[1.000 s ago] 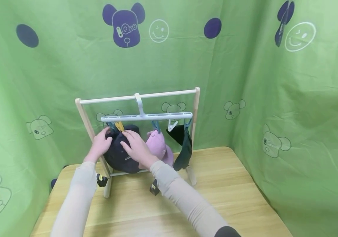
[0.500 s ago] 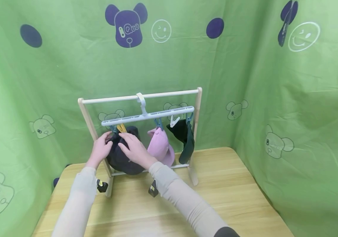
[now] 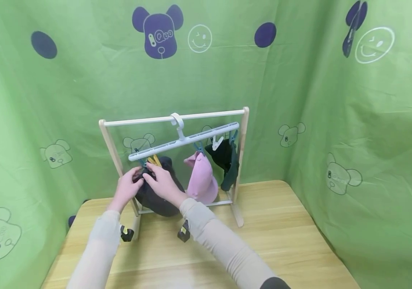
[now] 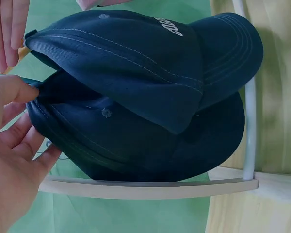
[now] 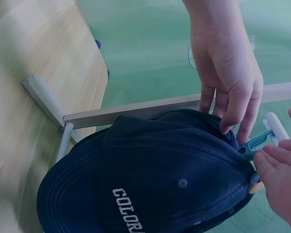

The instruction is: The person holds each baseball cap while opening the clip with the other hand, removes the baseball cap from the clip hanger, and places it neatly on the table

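Two dark navy caps hang together at the hanger's left end. The front navy cap (image 5: 169,179) bears white lettering; the rear navy cap (image 4: 116,131) lies behind it. My left hand (image 3: 128,188) pinches the rear cap's edge between thumb and fingers, beside a teal clip (image 5: 254,141). At the caps' tops, my right hand (image 3: 164,185) holds its fingers fairly straight, fingertips at the teal clip and close to a yellow clip (image 3: 155,160). Its exact contact is partly hidden. The pale blue hanger (image 3: 184,140) slants, left end low.
A pink cap (image 3: 201,180) and a dark green cloth item (image 3: 229,164) hang farther right. Near them dangles a white clip (image 3: 217,143). The wooden rack (image 3: 242,160) stands on a wooden table (image 3: 270,241), with green printed curtains (image 3: 321,100) behind and beside it.
The hanger has gone from nearly level to slanted, its left end dropping and right end rising. Both hands and the navy caps have shifted slightly right and down in the head view.
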The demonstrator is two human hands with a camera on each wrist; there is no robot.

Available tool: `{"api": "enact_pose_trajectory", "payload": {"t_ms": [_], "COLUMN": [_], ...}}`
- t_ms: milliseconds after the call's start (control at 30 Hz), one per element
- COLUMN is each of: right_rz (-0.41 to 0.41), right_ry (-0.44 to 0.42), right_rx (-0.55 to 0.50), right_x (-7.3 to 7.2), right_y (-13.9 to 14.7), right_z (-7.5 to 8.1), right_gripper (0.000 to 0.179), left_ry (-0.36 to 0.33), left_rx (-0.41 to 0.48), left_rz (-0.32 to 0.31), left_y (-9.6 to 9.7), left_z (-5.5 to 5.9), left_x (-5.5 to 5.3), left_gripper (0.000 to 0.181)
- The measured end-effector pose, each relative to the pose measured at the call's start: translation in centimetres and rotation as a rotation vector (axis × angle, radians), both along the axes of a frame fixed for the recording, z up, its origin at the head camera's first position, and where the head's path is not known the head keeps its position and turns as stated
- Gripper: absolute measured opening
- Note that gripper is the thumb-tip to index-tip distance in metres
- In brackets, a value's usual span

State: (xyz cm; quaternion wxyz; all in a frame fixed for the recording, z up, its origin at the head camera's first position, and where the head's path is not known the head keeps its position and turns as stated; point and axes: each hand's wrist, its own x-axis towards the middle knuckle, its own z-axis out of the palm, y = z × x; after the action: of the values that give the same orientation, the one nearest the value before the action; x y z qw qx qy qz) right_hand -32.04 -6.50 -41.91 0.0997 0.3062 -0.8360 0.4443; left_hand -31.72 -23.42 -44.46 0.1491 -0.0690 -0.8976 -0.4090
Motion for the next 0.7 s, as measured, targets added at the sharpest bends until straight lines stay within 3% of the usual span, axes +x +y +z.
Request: {"api": "enact_pose_trajectory", "payload": {"t_ms": [300, 700], "right_rz": [-0.036, -0.091], "right_ry": [-0.057, -0.058], "right_rx": [-0.051, -0.015], "right_x": [0.2, 0.0], "right_y": [-0.3, -0.3], "right_z": [-0.1, -0.5], "right_gripper": [0.047, 0.047], "left_ry": [0.009, 0.022], "left_rx": [0.026, 0.030], "left_rz": [0.023, 0.013], "left_y": [0.3, 1.2], "left_z": [-1.4, -2.8], "left_x": [0.6, 1.9], "left_gripper": [0.044, 0.040]}}
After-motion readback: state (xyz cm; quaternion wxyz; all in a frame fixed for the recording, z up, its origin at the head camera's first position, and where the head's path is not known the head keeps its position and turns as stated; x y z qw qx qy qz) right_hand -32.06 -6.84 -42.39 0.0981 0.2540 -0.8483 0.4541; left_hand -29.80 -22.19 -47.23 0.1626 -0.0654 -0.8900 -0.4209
